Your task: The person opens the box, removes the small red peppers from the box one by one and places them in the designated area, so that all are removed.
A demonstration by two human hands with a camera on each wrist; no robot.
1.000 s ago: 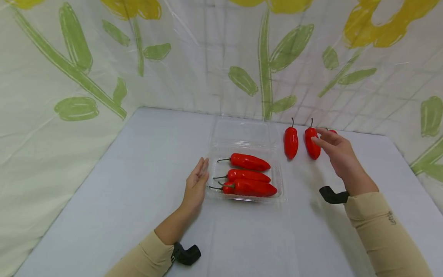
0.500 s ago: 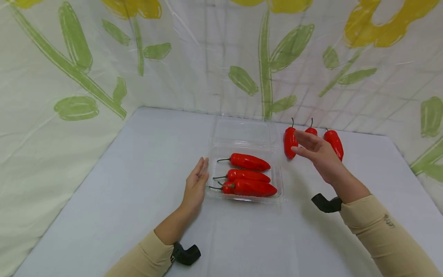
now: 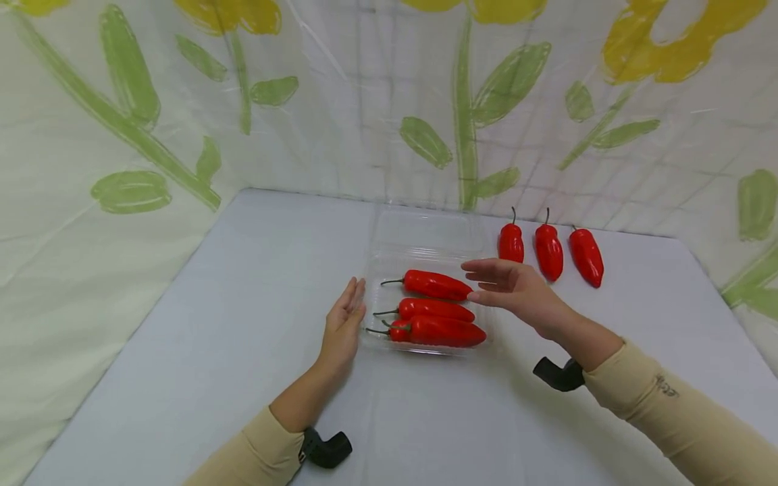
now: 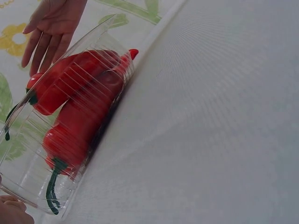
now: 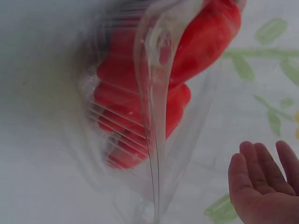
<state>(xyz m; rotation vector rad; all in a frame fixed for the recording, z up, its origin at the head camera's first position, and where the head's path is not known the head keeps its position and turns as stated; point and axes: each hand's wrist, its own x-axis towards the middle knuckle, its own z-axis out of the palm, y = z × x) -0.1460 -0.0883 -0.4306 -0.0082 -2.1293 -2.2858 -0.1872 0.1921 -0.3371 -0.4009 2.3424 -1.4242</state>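
The right hand (image 3: 516, 290) is hovering at the right edge of the box (image 3: 419, 349), thumb and fingers spread. The left hand (image 3: 342, 331) is standing with straight fingers at the box's left wall. Between the hands, four peppers (image 3: 446, 331) are lying inside, the nearest two overlapping. Past the right hand, three loose peppers (image 3: 549, 253) are lying in a row on the table (image 3: 243, 290). Beyond both hands, the lid (image 3: 428, 231) is lying folded back.

Red peppers (image 4: 80, 123) with green stems (image 4: 51, 186) lie inside a clear box (image 4: 22, 172) on a white table (image 4: 201, 116). The left hand (image 4: 14, 211) shows partly beside the box's corner; the right hand (image 4: 54, 28), fingers extended, is past the rim, before a flowered cloth (image 4: 14, 39).
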